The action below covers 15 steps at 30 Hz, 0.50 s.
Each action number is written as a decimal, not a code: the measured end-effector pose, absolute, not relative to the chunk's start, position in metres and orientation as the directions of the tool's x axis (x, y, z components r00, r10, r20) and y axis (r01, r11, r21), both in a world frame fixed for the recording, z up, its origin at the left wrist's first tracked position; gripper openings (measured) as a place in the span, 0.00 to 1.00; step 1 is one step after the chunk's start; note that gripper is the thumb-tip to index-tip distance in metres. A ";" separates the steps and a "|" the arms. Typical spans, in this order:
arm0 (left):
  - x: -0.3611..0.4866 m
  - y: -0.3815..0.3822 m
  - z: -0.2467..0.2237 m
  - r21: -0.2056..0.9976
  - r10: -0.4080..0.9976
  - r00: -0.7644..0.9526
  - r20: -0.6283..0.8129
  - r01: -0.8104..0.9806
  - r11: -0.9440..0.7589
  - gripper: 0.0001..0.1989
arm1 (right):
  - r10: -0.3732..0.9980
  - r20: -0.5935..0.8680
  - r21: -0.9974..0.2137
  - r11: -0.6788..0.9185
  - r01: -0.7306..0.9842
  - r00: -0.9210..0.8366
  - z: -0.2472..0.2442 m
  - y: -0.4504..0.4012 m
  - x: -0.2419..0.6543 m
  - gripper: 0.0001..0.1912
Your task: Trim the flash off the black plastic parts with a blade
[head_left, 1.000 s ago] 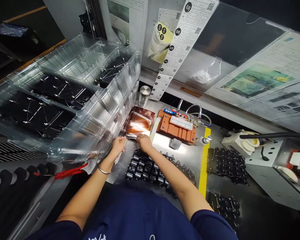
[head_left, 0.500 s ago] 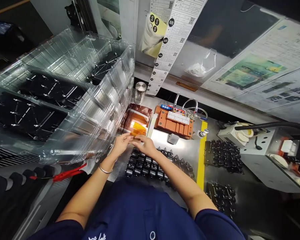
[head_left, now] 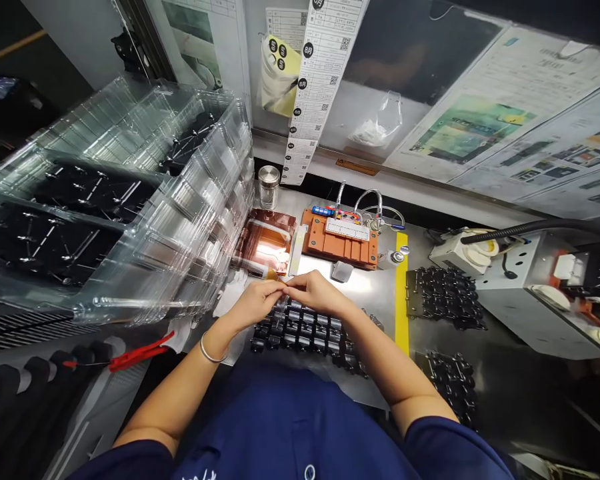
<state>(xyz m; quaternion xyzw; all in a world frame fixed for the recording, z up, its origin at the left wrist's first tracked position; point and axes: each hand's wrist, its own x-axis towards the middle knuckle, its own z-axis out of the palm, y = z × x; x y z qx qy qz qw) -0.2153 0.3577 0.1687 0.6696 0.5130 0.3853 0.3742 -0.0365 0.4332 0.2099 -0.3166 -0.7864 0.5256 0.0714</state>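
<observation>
Pinching amber tape (head_left: 271, 274) between left hand (head_left: 253, 304) and right hand (head_left: 314, 293).

Factory assembly station, electronics-type work by the look of it. A steel workbench (head_left: 360, 283) with yellow tape (head_left: 402, 293) is carrying an orange fixture (head_left: 340, 250). Stacked clear plastic trays (head_left: 200, 220) are holding black parts, while posted work-instruction sheets (head_left: 500, 133) and a QR-code label strip (head_left: 315, 87) are hanging behind.

Orange fixture (head_left: 339, 248), yellow tape stripe (head_left: 402, 293), navy shirt (head_left: 290, 427), black parts in tidy rows (head_left: 300, 330), red clamp (head_left: 140, 353)
</observation>
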 end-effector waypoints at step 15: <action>-0.245 0.406 0.100 0.727 0.717 -0.630 -0.297 0.337 0.598 0.11 | 0.945 -0.316 -0.940 -0.324 0.111 0.079 0.167 0.443 0.070 0.20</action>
